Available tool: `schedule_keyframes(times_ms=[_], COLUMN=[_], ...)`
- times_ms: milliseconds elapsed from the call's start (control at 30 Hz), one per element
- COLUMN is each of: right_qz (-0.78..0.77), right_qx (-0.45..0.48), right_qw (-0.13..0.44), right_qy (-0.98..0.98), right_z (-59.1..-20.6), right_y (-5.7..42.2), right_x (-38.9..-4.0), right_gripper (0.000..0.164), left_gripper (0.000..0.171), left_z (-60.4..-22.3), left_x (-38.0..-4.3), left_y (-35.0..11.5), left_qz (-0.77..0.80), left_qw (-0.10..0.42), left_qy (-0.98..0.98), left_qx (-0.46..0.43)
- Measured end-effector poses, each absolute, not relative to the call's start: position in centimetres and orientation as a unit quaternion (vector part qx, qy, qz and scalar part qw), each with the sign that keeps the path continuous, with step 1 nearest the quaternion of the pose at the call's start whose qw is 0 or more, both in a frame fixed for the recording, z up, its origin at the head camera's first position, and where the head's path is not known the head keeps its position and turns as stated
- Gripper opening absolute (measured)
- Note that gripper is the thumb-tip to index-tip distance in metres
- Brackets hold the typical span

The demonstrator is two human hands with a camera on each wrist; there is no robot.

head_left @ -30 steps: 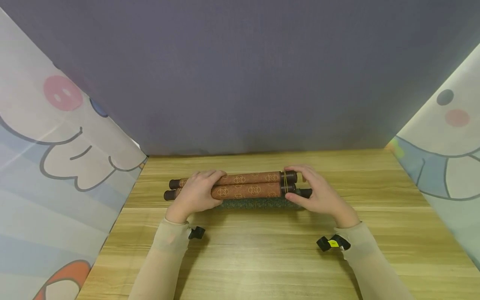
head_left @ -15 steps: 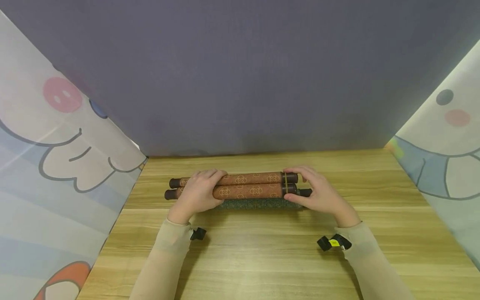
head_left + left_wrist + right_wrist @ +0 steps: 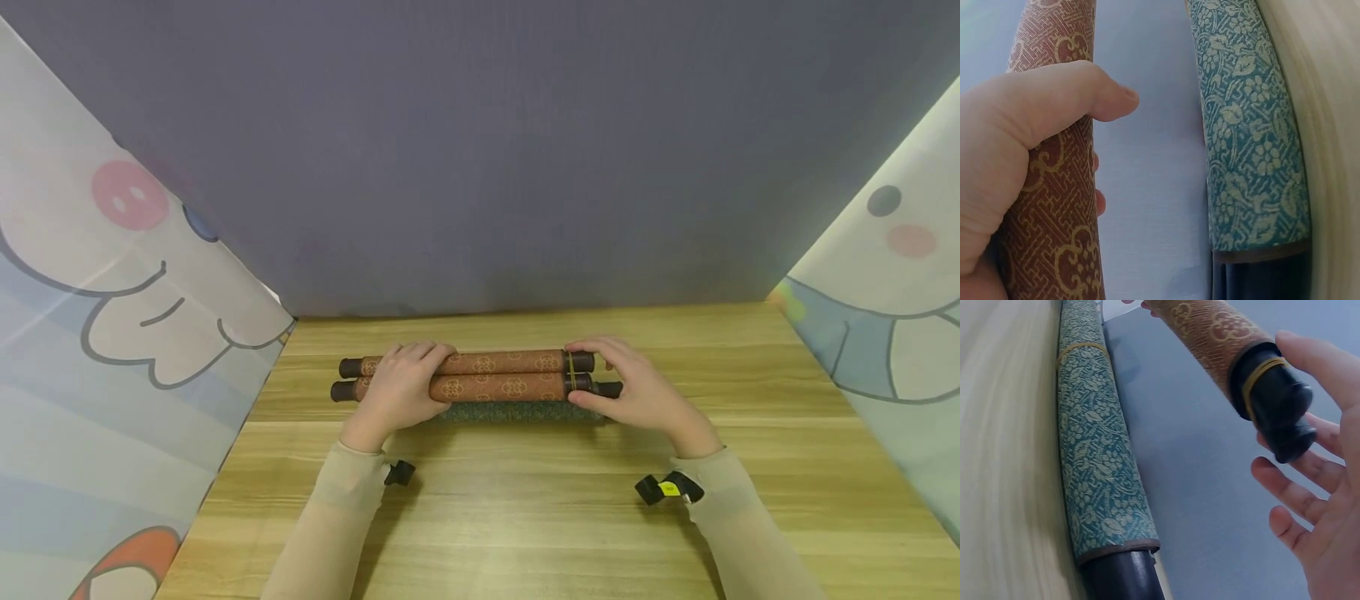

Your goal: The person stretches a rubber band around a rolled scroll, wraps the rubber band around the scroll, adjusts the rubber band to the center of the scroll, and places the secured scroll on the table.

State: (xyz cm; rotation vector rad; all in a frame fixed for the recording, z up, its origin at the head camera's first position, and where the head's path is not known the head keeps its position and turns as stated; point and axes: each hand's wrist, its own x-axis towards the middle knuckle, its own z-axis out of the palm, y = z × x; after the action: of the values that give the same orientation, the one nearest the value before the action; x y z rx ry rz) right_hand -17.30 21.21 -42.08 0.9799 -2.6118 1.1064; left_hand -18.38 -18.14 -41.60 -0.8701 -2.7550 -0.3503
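Two brown scrolls with gold motifs, the farther scroll (image 3: 517, 362) and the nearer scroll (image 3: 498, 387), lie side by side just above the table, dark knobs at their ends. My left hand (image 3: 401, 390) grips both near their left part; its thumb (image 3: 1104, 94) crosses the patterned cloth in the left wrist view. A yellow rubber band (image 3: 572, 371) circles the right-hand knobs. My right hand (image 3: 645, 396) has thumb and forefinger at this band, pinching it across the knobs (image 3: 1282, 394). Below lies a teal floral scroll (image 3: 1100, 450), partly hidden in the head view.
The teal scroll rests on the wooden table (image 3: 487, 517) with its own rubber band (image 3: 1082, 346). A grey panel (image 3: 510, 167) rises behind the table. Cartoon-printed sheets (image 3: 112, 325) stand at both sides.
Both hands stay nearly in place on the brown scrolls. The rubber band shifts slightly at the knobs under my right fingers, and the view tilts a little.
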Motion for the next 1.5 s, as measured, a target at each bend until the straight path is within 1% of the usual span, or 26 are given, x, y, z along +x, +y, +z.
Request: schedule_keyframes(times_ms=[200, 300, 400, 533, 667, 767, 867, 1067, 1267, 1367, 1433, 1500], right_qz=[0.37, 0.369, 0.371, 0.389, 0.393, 0.388, 0.386, 0.39, 0.413, 0.4, 0.385, 0.374], right_qx=[0.327, 0.32, 0.308, 0.282, 0.255, 0.245, 0.244, 0.241, 0.214, 0.204, 0.2, 0.193], right_qw=[0.071, 0.08, 0.078, 0.045, 0.009, -0.001, 0.011, 0.061, 0.146, 0.184, 0.193, 0.187], right_qy=[-0.867, -0.869, -0.873, -0.876, -0.883, -0.889, -0.89, -0.887, -0.873, -0.875, -0.88, -0.887], right_z=[-41.7, -41.7, -41.8, -41.7, -41.7, -41.8, -41.9, -42.3, -42.2, -42.2, -42.2, -42.2], right_y=[21.6, 21.9, 22.0, 22.0, 21.8, 21.5, 21.2, 20.7, 20.5, 20.5, 20.5, 20.4], right_x=[-17.3, -17.5, -17.7, -17.7, -17.6, -17.6, -17.6, -17.5, -17.6, -17.7, -17.7, -17.6], right_gripper=[0.05, 0.043, 0.04, 0.038, 0.036, 0.036, 0.035, 0.031, 0.026, 0.02, 0.014, 0.009], left_gripper=[0.08, 0.079, 0.078, 0.078, 0.079, 0.078, 0.077, 0.081, 0.078, 0.08, 0.081, 0.081], left_z=[-41.9, -42.2, -42.4, -42.5, -42.7, -42.8, -42.9, -43.0, -43.1, -43.0, -43.0, -43.0], left_x=[-18.5, -18.6, -18.6, -18.5, -18.4, -18.4, -18.4, -18.5, -18.5, -18.4, -18.4, -18.3], left_y=[-17.8, -17.6, -17.4, -17.2, -17.1, -17.0, -16.9, -16.9, -16.9, -16.8, -16.7, -16.6], left_qz=[-0.116, -0.106, -0.093, -0.084, -0.084, -0.085, -0.085, -0.083, -0.076, -0.074, -0.075, -0.072], left_qw=[0.131, 0.148, 0.173, 0.195, 0.2, 0.2, 0.202, 0.202, 0.182, 0.176, 0.178, 0.178], left_qy=[-0.939, -0.936, -0.93, -0.923, -0.919, -0.918, -0.915, -0.908, -0.903, -0.903, -0.903, -0.902], left_qx=[-0.296, -0.303, -0.312, -0.322, -0.328, -0.331, -0.337, -0.358, -0.381, -0.385, -0.385, -0.386])
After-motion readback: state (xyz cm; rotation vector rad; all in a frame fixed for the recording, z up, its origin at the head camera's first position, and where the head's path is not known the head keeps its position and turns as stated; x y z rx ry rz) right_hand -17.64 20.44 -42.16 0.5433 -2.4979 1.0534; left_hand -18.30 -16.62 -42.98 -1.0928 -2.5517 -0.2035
